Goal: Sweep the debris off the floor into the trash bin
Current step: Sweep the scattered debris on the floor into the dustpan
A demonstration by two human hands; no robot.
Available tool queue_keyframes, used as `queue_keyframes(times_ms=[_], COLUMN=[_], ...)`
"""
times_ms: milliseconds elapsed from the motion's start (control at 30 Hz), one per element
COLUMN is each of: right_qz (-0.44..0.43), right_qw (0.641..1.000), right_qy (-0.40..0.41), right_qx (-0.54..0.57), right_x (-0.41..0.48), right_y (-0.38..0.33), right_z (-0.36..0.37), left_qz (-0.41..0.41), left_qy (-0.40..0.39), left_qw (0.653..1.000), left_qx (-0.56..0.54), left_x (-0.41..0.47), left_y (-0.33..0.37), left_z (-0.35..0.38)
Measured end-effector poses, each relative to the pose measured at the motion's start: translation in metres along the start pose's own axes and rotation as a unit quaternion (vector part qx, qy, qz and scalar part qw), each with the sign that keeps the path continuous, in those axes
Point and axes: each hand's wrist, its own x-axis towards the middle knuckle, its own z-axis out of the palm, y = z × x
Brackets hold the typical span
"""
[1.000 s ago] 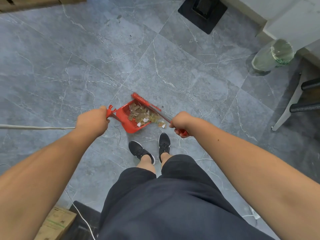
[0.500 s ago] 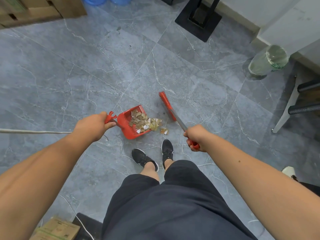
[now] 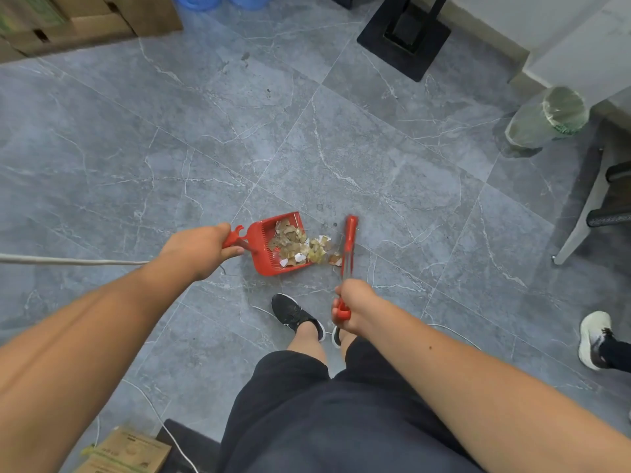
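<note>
While left hand [image 3: 198, 249] grips dustpan [image 3: 273, 245] handle, pan flat on floor [image 3: 136, 148], right hand [image 3: 355, 307] curls round brush [image 3: 350, 240] handle, brush head just at 3 o'clock of pan mouth.
Debris [image 3: 300, 247]: most inside pan, few scraps on lip and on floor between pan and brush.
Step, as judged: sweeping last scraps in.
Next move calls for short stroke toward 9 o'clock, then level carry to trash bin [image 3: 549, 119], well apart at 2 o'clock.
In way: chair leg [image 3: 580, 216] near bin, another person's shoe [image 3: 594, 339] at 4 o'clock.
Cord [image 3: 68, 261] at 9 o'clock, black stand base [image 3: 420, 63] at 1 o'clock.

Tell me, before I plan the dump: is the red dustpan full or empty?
Partly full: the red dustpan holds a debris pile; some pieces lie on the floor at its lip.
</note>
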Motion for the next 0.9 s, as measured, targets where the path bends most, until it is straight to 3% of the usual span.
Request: queue_keyframes(times_ms=[367,767,900], right_qz=[0.007,-0.011,-0.060], right_qw=[0.997,0.984,0.974], right_qy=[-0.077,-0.082,-0.071], right_qx=[-0.026,-0.156,-0.205], right_x=[-0.028,-0.047,-0.055], right_y=[0.022,0.021,0.022], right_z=[0.049,0.052,0.033], left_qz=[-0.007,-0.028,-0.064], left_qy=[-0.023,-0.003,0.005], left_qw=[1.000,1.000,0.996], left_qx=[-0.001,-0.004,-0.065], left_x=[0.009,0.003,0.005], left_y=[0.014,0.021,0.015], left_z=[-0.010,-0.001,0.005])
